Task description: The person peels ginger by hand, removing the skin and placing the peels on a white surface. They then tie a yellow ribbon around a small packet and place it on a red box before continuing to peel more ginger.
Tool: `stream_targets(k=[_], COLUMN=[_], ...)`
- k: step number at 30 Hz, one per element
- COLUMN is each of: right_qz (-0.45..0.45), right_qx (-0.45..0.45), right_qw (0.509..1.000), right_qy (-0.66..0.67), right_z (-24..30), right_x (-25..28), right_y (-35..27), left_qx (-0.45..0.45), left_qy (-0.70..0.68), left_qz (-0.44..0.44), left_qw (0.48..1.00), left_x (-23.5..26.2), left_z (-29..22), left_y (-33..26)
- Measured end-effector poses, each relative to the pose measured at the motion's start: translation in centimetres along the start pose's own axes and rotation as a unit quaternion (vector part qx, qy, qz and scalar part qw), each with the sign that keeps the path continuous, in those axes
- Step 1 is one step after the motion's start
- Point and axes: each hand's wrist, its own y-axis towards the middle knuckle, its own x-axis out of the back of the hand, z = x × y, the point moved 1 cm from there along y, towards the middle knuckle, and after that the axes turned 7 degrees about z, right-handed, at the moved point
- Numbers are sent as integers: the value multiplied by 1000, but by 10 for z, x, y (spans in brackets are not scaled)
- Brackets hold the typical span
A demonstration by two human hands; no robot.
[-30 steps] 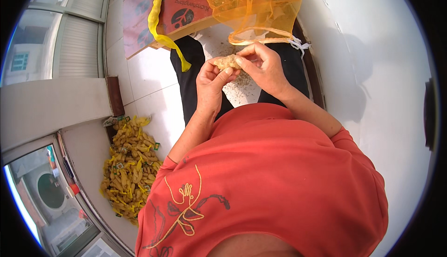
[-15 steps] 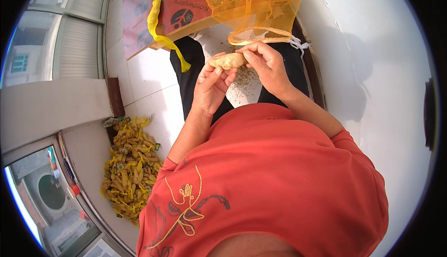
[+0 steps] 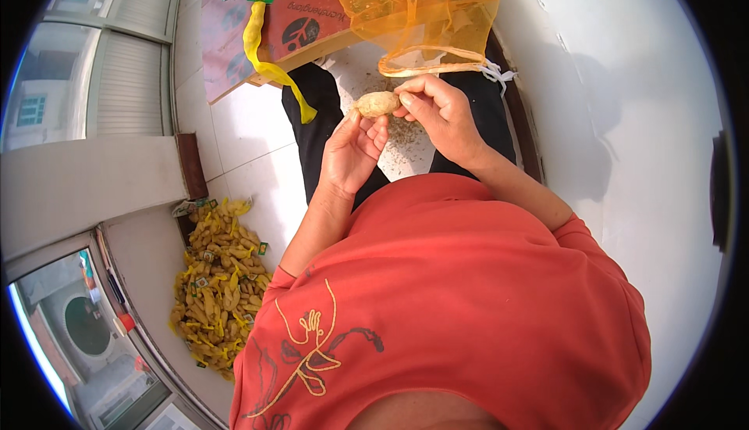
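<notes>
A pale tan, knobbly piece of ginger (image 3: 378, 103) is held between my two hands above my lap. My left hand (image 3: 353, 145) pinches its left end between thumb and fingers, with the palm turned up. The thumb and forefinger of my right hand (image 3: 438, 110) grip the other end, and the remaining fingers curl inward. Beyond my hands, an orange mesh bag (image 3: 413, 17) lies over a board, its corded mouth hanging near my right knee. A yellow mesh sleeve (image 3: 259, 44) with a green label trails off the board's edge toward my left knee.
The red printed board (image 3: 312, 28) stands in front of my knees. Brown crumbs (image 3: 402, 138) litter the floor between my legs. To my left, a heap of yellow-netted, labelled ginger (image 3: 222, 274) lies by the wall and window. A white wall (image 3: 624, 157) rises close on my right.
The piece of ginger has turned in my fingers and shows a rounder, shorter side. My left fingers have shifted along its left end. My right hand has moved slightly left and down.
</notes>
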Motion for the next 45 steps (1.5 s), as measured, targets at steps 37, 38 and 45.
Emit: stream_targets(k=[37,38,45], right_qz=[28,26,55], right_qx=[-53,-73,-124], right_qw=[997,995,980], right_qy=[41,61,144], right_z=[-6,-7,-5], right_x=[5,7,0], right_y=[3,3,3], left_qx=[-37,-40,-57], left_qy=[149,166,278], left_qz=[40,45,22], left_qw=[987,984,959], left_x=[-7,-10,-15], left_z=[-9,-10,-9], left_y=[-1,-1,-2])
